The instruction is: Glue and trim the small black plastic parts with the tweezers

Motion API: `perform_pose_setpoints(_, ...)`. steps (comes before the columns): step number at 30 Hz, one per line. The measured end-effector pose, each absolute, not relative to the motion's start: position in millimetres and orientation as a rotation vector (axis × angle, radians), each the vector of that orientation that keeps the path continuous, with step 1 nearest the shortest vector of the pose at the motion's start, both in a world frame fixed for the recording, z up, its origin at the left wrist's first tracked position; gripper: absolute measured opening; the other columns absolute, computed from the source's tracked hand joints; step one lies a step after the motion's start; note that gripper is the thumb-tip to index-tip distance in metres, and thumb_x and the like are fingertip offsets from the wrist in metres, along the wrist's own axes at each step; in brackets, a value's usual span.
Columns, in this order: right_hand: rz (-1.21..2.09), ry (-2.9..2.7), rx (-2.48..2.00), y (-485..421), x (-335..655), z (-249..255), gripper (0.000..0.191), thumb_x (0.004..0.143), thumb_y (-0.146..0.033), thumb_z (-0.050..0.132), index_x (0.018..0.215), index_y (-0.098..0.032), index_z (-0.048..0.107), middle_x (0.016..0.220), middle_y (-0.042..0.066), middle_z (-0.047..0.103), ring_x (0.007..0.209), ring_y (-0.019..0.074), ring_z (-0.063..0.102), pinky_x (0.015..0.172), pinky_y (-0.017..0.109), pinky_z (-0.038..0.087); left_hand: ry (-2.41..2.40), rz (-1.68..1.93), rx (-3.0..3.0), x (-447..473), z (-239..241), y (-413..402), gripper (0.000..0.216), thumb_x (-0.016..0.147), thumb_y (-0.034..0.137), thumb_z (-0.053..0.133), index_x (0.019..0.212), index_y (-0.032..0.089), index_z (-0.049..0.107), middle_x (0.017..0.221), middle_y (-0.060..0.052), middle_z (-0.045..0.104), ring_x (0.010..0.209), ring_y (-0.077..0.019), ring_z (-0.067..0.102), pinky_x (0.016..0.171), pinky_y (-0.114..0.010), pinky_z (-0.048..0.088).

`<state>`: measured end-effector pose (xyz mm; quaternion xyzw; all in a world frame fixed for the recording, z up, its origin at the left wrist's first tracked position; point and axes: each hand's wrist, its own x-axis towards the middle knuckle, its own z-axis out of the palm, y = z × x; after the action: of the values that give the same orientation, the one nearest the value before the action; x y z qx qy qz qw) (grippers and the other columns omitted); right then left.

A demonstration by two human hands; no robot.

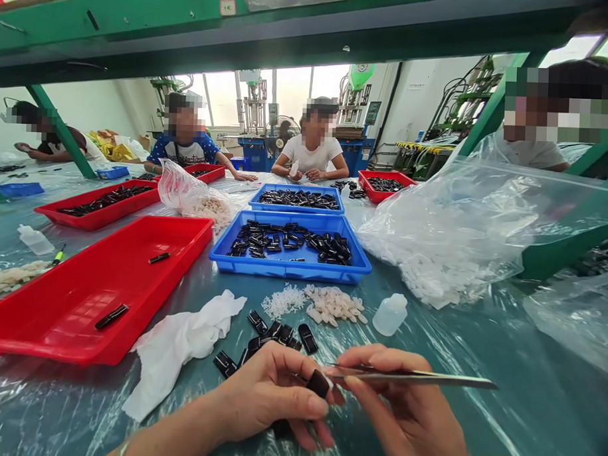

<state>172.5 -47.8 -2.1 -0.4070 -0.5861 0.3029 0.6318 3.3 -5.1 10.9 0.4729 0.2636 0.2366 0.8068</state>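
Note:
My left hand is closed on a small black plastic part, pinched between thumb and fingers near the table's front edge. My right hand grips metal tweezers whose tips meet that part. Just beyond my hands lie several loose black parts, a heap of tiny white pieces and a heap of larger cream pieces. A small translucent bottle stands right of the heaps.
A white cloth lies left. A red tray holds two black parts; a blue tray holds many. Big clear bags of white pieces sit right. Several people work across the plastic-covered table.

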Motion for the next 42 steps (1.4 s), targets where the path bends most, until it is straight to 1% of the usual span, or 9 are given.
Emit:
perform_pose_setpoints(3, 0.638, -1.422, -0.989, -48, 177, 2, 0.016, 0.078, -0.023, 0.064, 0.092, -0.028, 0.059, 0.085, 0.0, 0.065, 0.069, 0.0142, 0.066, 0.061, 0.023, 0.056, 0.59, 0.492, 0.998, 5, 9, -6, 0.026, 0.063, 0.027, 0.073, 0.079, 0.008, 0.066, 0.059, -0.003, 0.06, 0.055, -0.0146, 0.064, 0.047, -0.017, 0.049)
perform_pose_setpoints(6, 0.564, -1.489, -1.053, -45, 186, 14, 0.01, 0.078, -0.024, 0.062, 0.088, -0.027, 0.065, 0.082, 0.001, 0.066, 0.077, 0.0166, 0.064, 0.068, 0.024, 0.054, 0.676, 0.525, 0.989, 6, 9, -6, 0.026, 0.06, 0.025, 0.075, 0.078, 0.007, 0.067, 0.058, -0.004, 0.061, 0.052, -0.0141, 0.063, 0.045, -0.017, 0.048)
perform_pose_setpoints(9, 0.64, -1.49, -1.115, -40, 192, 24, 0.01, 0.081, -0.027, 0.058, 0.086, -0.027, 0.067, 0.083, 0.001, 0.068, 0.076, 0.0162, 0.064, 0.064, 0.021, 0.053, 0.73, 0.546, 0.986, 7, 8, -6, 0.029, 0.056, 0.021, 0.078, 0.079, 0.007, 0.067, 0.057, -0.003, 0.062, 0.052, -0.0135, 0.063, 0.048, -0.017, 0.048)
perform_pose_setpoints(12, 0.811, -1.404, -1.136, -37, 195, 26, 0.009, 0.081, -0.029, 0.059, 0.085, -0.026, 0.066, 0.084, 0.001, 0.068, 0.07, 0.0152, 0.065, 0.061, 0.022, 0.054, 0.746, 0.539, 1.01, 7, 7, -6, 0.031, 0.053, 0.017, 0.079, 0.08, 0.008, 0.067, 0.057, -0.002, 0.062, 0.052, -0.0121, 0.062, 0.049, -0.017, 0.047)
perform_pose_setpoints(17, 1.024, -1.166, -1.156, -36, 192, 22, 0.012, 0.075, -0.033, 0.065, 0.081, -0.023, 0.063, 0.069, 0.0, 0.068, 0.062, 0.0157, 0.066, 0.061, 0.024, 0.054, 0.739, 0.51, 1.087, 7, 8, -7, 0.027, 0.055, 0.011, 0.074, 0.08, 0.009, 0.066, 0.063, -0.002, 0.063, 0.058, -0.0133, 0.063, 0.052, -0.017, 0.046)
perform_pose_setpoints(21, 1.068, -1.118, -1.178, -35, 189, 22, 0.015, 0.073, -0.034, 0.067, 0.079, -0.021, 0.062, 0.063, 0.0, 0.067, 0.059, 0.0154, 0.065, 0.059, 0.023, 0.053, 0.707, 0.468, 1.118, 6, 6, -8, 0.029, 0.059, 0.007, 0.067, 0.088, 0.01, 0.064, 0.069, -0.005, 0.065, 0.066, -0.0158, 0.065, 0.056, -0.019, 0.047)
perform_pose_setpoints(26, 1.159, -1.13, -1.202, -34, 187, 21, 0.017, 0.073, -0.035, 0.066, 0.079, -0.02, 0.061, 0.062, 0.0, 0.068, 0.057, 0.0137, 0.063, 0.058, 0.021, 0.051, 0.69, 0.387, 1.102, 5, 2, -8, 0.034, 0.059, 0.007, 0.067, 0.092, 0.011, 0.063, 0.064, -0.003, 0.063, 0.073, -0.0192, 0.066, 0.057, -0.019, 0.045)
perform_pose_setpoints(35, 1.261, -1.115, -1.221, -32, 184, 18, 0.025, 0.071, -0.04, 0.066, 0.08, -0.018, 0.059, 0.064, 0.004, 0.068, 0.062, 0.0171, 0.063, 0.063, 0.027, 0.05, 0.719, 0.366, 1.123, 4, 0, -7, 0.033, 0.059, 0.015, 0.071, 0.091, 0.011, 0.065, 0.067, -0.003, 0.065, 0.07, -0.0183, 0.066, 0.054, -0.018, 0.043)
perform_pose_setpoints(42, 1.27, -1.116, -1.224, -32, 185, 16, 0.024, 0.072, -0.039, 0.066, 0.08, -0.018, 0.058, 0.065, 0.003, 0.068, 0.063, 0.0162, 0.061, 0.064, 0.027, 0.049, 0.738, 0.367, 1.106, 5, 3, -8, 0.029, 0.059, 0.01, 0.068, 0.088, 0.012, 0.065, 0.059, 0.0, 0.063, 0.071, -0.0191, 0.067, 0.053, -0.016, 0.044)
